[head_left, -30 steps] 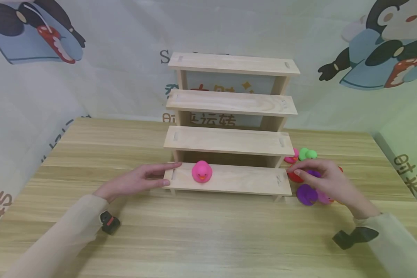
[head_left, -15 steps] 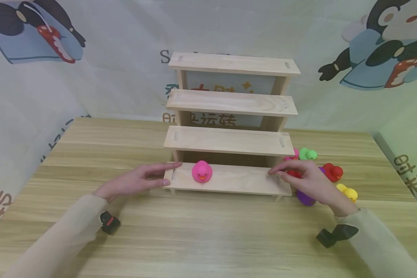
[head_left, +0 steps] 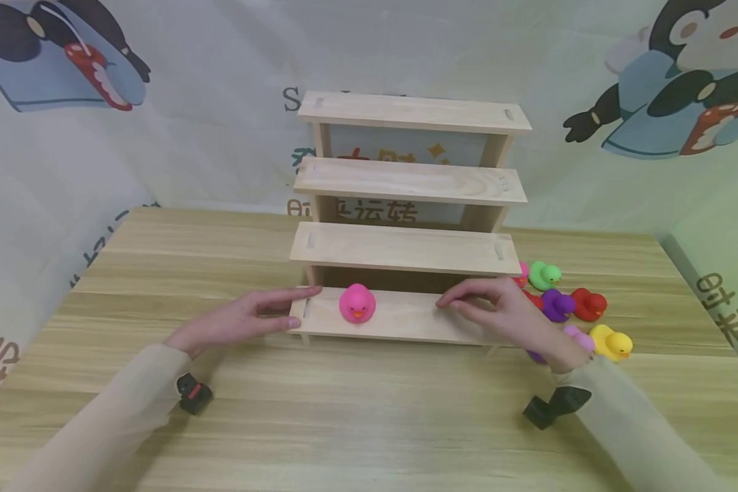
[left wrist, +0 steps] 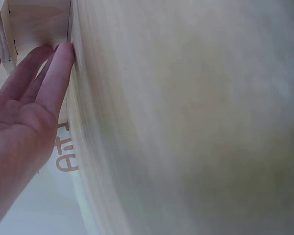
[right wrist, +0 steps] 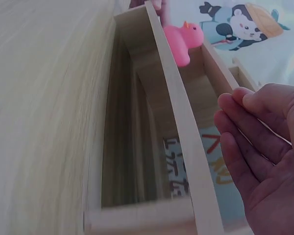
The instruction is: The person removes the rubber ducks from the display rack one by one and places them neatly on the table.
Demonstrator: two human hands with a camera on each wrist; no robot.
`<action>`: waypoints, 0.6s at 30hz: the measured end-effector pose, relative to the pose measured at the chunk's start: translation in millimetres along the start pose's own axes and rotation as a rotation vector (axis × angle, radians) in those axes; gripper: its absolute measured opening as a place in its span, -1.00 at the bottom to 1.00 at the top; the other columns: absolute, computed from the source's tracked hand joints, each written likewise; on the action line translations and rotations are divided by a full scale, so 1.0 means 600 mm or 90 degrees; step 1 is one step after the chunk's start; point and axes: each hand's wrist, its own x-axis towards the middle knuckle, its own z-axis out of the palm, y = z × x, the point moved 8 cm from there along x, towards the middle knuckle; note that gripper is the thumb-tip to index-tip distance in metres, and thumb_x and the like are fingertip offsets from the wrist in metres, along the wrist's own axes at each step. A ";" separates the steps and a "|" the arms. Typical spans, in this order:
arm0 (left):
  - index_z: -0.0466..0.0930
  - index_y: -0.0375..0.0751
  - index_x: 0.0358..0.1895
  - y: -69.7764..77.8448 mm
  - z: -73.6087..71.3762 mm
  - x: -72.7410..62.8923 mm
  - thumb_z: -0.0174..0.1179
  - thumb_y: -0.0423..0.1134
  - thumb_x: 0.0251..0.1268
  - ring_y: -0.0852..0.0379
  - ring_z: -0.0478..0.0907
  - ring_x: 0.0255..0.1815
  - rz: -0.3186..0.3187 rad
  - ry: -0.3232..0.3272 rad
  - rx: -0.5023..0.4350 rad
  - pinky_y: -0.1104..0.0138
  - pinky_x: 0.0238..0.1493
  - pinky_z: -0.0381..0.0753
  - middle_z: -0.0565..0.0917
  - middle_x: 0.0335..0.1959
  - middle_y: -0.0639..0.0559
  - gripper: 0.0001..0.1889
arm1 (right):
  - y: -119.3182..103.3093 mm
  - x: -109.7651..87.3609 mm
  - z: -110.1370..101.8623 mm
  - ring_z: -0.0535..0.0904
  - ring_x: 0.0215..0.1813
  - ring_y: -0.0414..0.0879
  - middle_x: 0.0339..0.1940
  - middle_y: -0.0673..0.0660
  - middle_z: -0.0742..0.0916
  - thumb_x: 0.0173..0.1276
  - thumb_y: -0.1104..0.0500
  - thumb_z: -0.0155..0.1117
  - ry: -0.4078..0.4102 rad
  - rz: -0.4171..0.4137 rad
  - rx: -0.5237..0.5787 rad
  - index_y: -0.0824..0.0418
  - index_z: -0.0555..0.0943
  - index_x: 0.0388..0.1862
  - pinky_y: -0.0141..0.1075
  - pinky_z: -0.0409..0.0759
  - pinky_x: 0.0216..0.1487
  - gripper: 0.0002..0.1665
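A wooden stepped shelf [head_left: 400,249] stands on the table, with a pink rubber duck [head_left: 357,304] upright on the left part of its lowest board [head_left: 406,318]. At that board's left end, my left hand [head_left: 234,321] rests with extended fingers and the thumb apart; the left wrist view shows its fingertips at the shelf's side. My right hand [head_left: 510,314] hovers above the right half of the same board, to the right of the duck. Its fingers are loosely bent, thumb tip close to the index finger, and the right wrist view shows nothing between them.
Right of the shelf, several rubber ducks lie grouped on the table: a green duck [head_left: 544,275], a purple duck [head_left: 556,305], a red duck [head_left: 589,304], a yellow duck [head_left: 611,343] and others partly behind my right hand. A printed cloth [head_left: 221,137] hangs behind.
My right hand has moved left, from over the group of ducks to over the lowest board, uncovering some ducks. The left hand and the pink duck on the board have stayed put.
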 end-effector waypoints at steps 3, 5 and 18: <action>0.21 0.39 0.44 0.000 0.000 0.000 0.14 0.05 0.38 -0.08 0.16 0.43 0.001 0.001 0.002 -0.20 0.30 0.14 0.23 0.46 0.09 -0.41 | -0.004 0.011 0.013 0.62 0.00 -0.13 -0.16 -0.03 0.76 0.32 0.39 0.26 -0.011 0.013 0.014 0.20 0.73 -0.15 -0.37 0.47 0.13 -0.80; 0.21 0.38 0.45 0.000 0.000 0.000 0.14 0.05 0.38 -0.08 0.16 0.43 0.001 0.001 0.003 -0.20 0.31 0.13 0.23 0.46 0.09 -0.41 | -0.005 0.017 0.022 0.62 0.00 -0.13 -0.16 -0.03 0.76 0.32 0.40 0.26 -0.019 0.017 0.020 0.20 0.73 -0.15 -0.36 0.47 0.12 -0.79; 0.21 0.36 0.45 0.003 0.000 0.000 0.16 0.03 0.38 -0.10 0.17 0.43 0.002 0.000 -0.002 -0.20 0.30 0.15 0.24 0.46 0.04 -0.39 | -0.013 0.056 0.076 0.58 0.03 -0.14 -0.13 -0.06 0.74 0.31 0.37 0.28 -0.066 -0.023 0.029 0.18 0.71 -0.09 -0.27 0.45 0.15 -0.76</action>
